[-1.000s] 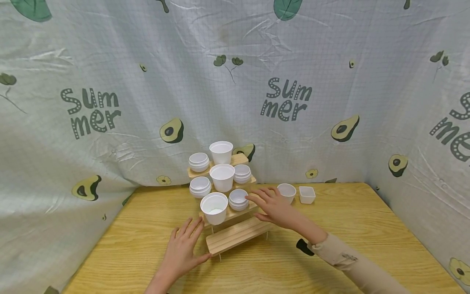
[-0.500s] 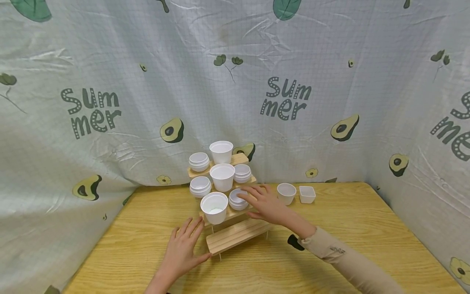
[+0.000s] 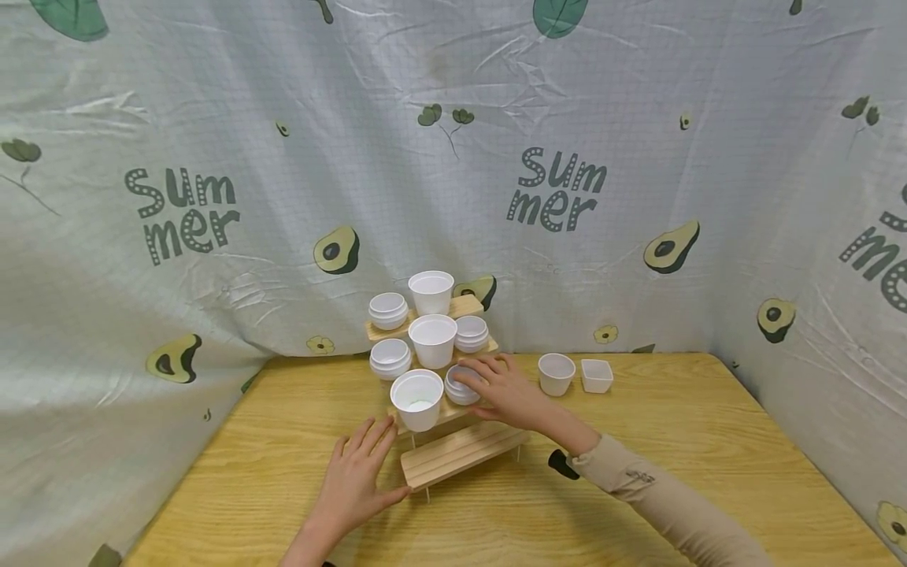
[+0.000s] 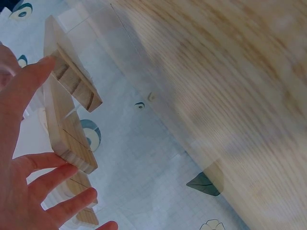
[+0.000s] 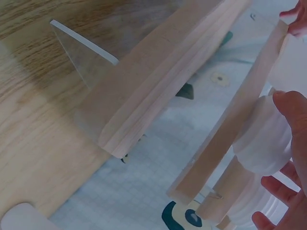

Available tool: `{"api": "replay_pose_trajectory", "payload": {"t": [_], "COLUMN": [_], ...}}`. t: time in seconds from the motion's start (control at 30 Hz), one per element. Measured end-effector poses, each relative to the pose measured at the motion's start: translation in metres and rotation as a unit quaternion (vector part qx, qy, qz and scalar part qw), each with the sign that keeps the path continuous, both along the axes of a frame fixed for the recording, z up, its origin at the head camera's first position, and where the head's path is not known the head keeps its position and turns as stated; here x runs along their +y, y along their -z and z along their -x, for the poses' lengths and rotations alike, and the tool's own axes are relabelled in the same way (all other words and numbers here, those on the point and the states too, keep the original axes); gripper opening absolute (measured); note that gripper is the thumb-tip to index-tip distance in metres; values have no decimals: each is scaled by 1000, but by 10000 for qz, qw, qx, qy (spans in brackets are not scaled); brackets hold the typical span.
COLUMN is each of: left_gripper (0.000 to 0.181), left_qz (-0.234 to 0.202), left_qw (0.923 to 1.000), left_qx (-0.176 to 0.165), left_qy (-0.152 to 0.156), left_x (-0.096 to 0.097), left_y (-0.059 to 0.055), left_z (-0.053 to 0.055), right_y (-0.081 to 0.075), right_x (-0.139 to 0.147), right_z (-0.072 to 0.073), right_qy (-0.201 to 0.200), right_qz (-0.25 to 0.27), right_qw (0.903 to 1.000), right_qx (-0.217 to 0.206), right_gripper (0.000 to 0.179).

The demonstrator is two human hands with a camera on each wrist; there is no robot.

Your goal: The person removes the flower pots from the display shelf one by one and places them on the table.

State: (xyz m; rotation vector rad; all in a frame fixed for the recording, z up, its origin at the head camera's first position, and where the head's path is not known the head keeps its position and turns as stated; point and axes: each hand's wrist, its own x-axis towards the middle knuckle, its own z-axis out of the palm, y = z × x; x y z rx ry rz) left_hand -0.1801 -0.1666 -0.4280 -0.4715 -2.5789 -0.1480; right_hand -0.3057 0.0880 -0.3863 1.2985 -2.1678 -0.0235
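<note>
Wooden stepped stand [image 3: 464,453] is rising in four tiers, its lowest step bare and its upper three bearing white cups. Behind it a pale cloth [image 3: 397,197] printed with avocados and "summer" lettering is hanging as a backdrop, and beneath it a wood-grained table [image 3: 283,425] is spreading out. A beige sleeve [image 3: 659,496] is covering the right forearm. The left hand [image 3: 357,476] is lying at the stand's left end with its fingers spread wide, gripping no cup; its thumb is touching the end of the lowest step, while fingertips are resting against the end of the step above. The right hand [image 3: 506,394] is curving over a ridged cup [image 3: 459,394], thumb on one side and fingers on the other, parted only by the cup they are holding; how firmly they are pressing I cannot tell. Three tall cups [image 3: 433,346] are standing one to each upper step. To the stand's right, a loose round cup [image 3: 556,376] and a smaller square cup [image 3: 597,377] are sitting side by side on the table. Among the smallest pieces, the held cup is standing on the second-lowest step, just right of the front tall cup, and three matching cups [image 3: 390,361] are occupying the steps above.
</note>
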Motion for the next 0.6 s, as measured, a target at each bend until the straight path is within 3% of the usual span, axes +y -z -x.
{"api": "replay_pose_trajectory", "payload": {"t": [0.2, 0.6], "left_gripper": [84, 84], "left_qz": [-10, -55], "left_qw": [10000, 10000], "left_qx": [82, 24], "left_qy": [19, 17], "left_x": [0, 0], "left_y": [1, 1], "left_z": [1, 1], "right_y": [1, 1], "right_x": [-3, -7], "right_z": [2, 7], "right_qy": [66, 85], "right_qz": [-193, -177], "right_qw": [9997, 9998], "right_qx": [-100, 87], "right_gripper": [59, 58]}}
